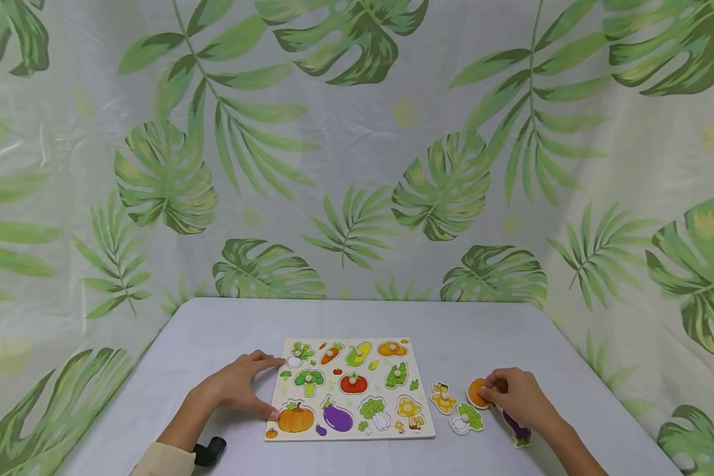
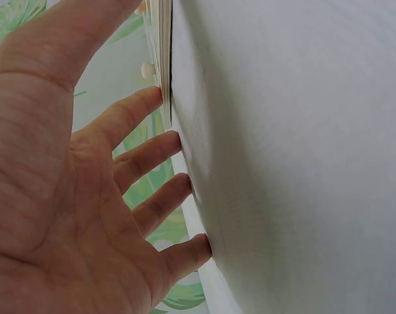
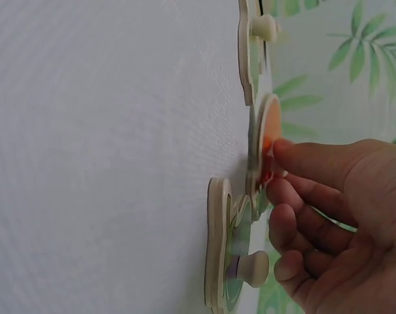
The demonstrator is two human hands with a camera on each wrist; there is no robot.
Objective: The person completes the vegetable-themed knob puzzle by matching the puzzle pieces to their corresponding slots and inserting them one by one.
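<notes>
A wooden vegetable puzzle board (image 1: 327, 395) lies on the table, several knobbed pieces in it. My left hand (image 1: 238, 383) is spread along its left side, index fingertip by the upper corner and thumb near the lower one. In the left wrist view, the fingers (image 2: 139, 111) are apart and hold nothing. To the right of the board, my right hand (image 1: 520, 396) pinches an orange pumpkin piece (image 1: 478, 395) at its knob. The right wrist view shows the pumpkin piece (image 3: 271, 121) edge-on, thumb and fingertips at its face. Partly under the hand lies an eggplant piece (image 1: 519, 433).
A mushroom piece (image 1: 443, 400) and a bok choy piece (image 1: 467, 420) lie between the board and my right hand. A black strap with a small device (image 1: 209, 453) is on my left wrist. Leaf-print curtains (image 1: 357, 165) stand behind and beside the white table (image 1: 226, 330).
</notes>
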